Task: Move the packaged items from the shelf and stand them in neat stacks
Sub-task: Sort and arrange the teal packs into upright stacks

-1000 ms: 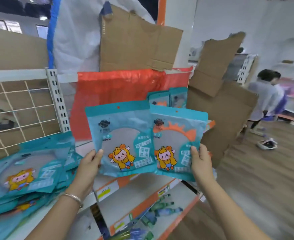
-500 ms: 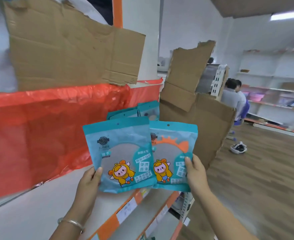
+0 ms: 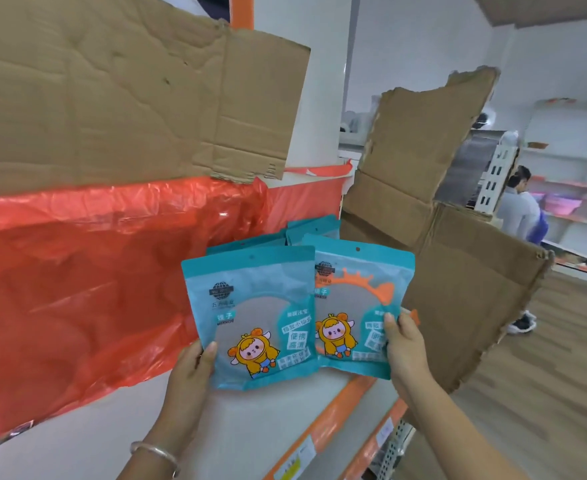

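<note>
White shelf (image 3: pixel 250 431): teal packets (image 3: pixel 319 228), red plastic sheet (image 3: pixel 94 289).

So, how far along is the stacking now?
Done: a few teal packages stand upright on the shelf, by the red plastic sheet. In hand: the left hand grips one package and the right hand another, both upright over the shelf. Left: setting these two against the standing ones; other stock is out of view.

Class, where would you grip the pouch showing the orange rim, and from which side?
Pinch the orange-rimmed pouch at its lower right edge, from the right, thumb in front, as the right hand does. It is flat and upright, and the other pouch overlaps its left edge, leaving the right edge free.
</note>
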The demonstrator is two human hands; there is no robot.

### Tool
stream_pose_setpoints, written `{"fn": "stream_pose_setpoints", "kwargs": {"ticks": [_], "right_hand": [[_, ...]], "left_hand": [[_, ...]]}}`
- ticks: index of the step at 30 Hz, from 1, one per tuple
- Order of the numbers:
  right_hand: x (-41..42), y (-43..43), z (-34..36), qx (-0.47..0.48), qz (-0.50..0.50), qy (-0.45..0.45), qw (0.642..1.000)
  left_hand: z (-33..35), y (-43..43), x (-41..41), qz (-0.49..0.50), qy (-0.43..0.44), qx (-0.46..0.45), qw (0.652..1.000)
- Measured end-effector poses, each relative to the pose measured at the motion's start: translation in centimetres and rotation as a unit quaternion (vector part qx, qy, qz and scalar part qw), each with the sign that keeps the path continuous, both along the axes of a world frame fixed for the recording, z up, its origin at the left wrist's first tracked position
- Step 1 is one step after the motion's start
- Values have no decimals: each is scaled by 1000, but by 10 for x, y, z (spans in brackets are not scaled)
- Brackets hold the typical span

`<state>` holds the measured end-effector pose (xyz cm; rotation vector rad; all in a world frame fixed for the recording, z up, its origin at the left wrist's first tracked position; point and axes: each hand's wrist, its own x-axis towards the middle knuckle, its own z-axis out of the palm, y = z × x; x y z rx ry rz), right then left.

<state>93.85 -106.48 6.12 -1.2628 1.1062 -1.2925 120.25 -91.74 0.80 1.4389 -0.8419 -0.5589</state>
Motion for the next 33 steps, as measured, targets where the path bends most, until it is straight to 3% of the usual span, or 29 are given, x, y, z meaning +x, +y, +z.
{"fn": "stream_pose_setpoints", "kwargs": {"ticks": [19,29,33], "right_hand": [[51,-272,-37,52,197,97,974],[75,-303,-65,29,214,158,964],[85,-305,-64,-6,190,165,968]], "left_hand": [[-44,-116,-13,228,0,27,973],[-69,-128,-21,309,40,-14,950],[-55,-134,-30,367,-25,3,930]]}}
